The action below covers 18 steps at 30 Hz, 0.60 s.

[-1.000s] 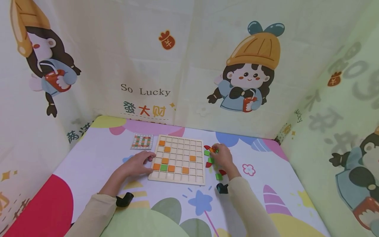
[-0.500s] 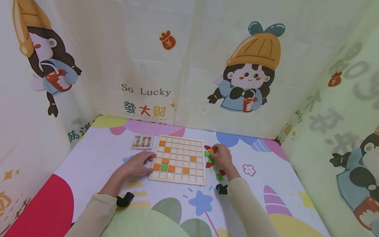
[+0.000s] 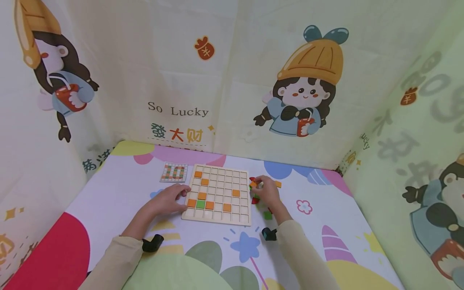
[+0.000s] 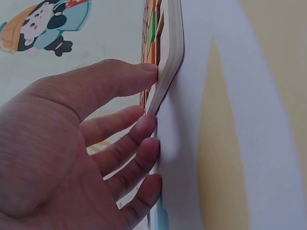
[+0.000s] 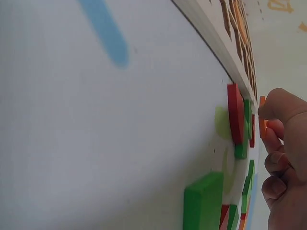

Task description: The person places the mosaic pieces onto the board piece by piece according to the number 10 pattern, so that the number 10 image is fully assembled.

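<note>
My right hand (image 3: 269, 193) pinches an orange tile (image 5: 262, 117) between thumb and finger, just off the right edge of a wooden grid board (image 3: 217, 221). Under and around that hand lie red pieces (image 5: 235, 112) with a curved side and green tiles (image 5: 204, 201), partly hidden in the head view. Several orange tiles (image 3: 236, 193) and one green tile (image 3: 200, 204) sit in the board's cells. At the board's left edge my left hand (image 3: 168, 201) rests with spread, relaxed fingers; its thumb (image 4: 139, 74) touches the side near the front corner.
Beyond my left hand lies a small card (image 3: 174, 172) printed with a coloured grid, beside the board's back left. Another orange piece (image 3: 278, 184) lies right of my right hand. A patterned cloth (image 3: 308, 249) covers the table; printed curtains (image 3: 235, 80) hang around it.
My right hand has lifted an orange tile from the loose pieces and shifted slightly left towards the board. The left hand and the board stay in place.
</note>
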{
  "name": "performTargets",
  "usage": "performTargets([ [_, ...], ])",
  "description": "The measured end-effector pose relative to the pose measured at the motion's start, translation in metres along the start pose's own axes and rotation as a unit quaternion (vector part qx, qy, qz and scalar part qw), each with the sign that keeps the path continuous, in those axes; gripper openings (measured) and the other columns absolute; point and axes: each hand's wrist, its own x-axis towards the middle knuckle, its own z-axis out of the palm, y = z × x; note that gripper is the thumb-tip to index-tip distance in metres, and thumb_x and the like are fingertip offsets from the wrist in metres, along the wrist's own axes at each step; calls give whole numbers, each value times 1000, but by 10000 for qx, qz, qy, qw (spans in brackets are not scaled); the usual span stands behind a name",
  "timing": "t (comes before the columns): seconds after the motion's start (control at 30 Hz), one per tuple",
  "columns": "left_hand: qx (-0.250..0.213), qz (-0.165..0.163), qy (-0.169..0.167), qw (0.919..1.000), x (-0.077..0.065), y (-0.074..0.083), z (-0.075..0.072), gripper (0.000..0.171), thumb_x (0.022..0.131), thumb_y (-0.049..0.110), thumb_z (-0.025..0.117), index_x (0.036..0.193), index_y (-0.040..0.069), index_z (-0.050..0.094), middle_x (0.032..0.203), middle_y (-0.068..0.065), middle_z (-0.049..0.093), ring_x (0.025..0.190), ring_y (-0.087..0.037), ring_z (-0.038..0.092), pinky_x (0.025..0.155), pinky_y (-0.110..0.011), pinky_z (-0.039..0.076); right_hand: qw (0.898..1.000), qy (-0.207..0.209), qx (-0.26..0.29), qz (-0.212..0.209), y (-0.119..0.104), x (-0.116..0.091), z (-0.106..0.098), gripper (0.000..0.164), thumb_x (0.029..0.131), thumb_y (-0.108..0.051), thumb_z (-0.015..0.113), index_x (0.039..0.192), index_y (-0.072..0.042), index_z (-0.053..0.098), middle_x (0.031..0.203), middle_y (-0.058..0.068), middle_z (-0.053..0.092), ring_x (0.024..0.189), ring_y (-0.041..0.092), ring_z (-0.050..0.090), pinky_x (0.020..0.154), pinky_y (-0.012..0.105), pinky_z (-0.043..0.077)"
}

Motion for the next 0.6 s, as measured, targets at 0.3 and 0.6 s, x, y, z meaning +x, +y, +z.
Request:
performTargets([
  [0.3, -5, -62, -12, 10000, 0, 1, 0, 55, 78, 18, 78, 127, 7, 55, 101, -2, 53, 92, -18, 46, 80, -34, 41, 9987, -192, 90, -457, -20, -7, 10, 30, 83, -19, 73, 112, -13, 66, 112, 3, 63, 96, 20, 52, 84, 33, 49],
  [0.6, 55, 62, 13, 10000, -1, 2, -1, 54, 77, 18, 78, 125, 6, 55, 100, -2, 53, 90, -17, 46, 78, -33, 41, 9954, -437, 256, -811, -39, -13, 21, 26, 82, -14, 71, 107, -12, 67, 106, 3, 64, 93, 19, 53, 83, 33, 50],
])
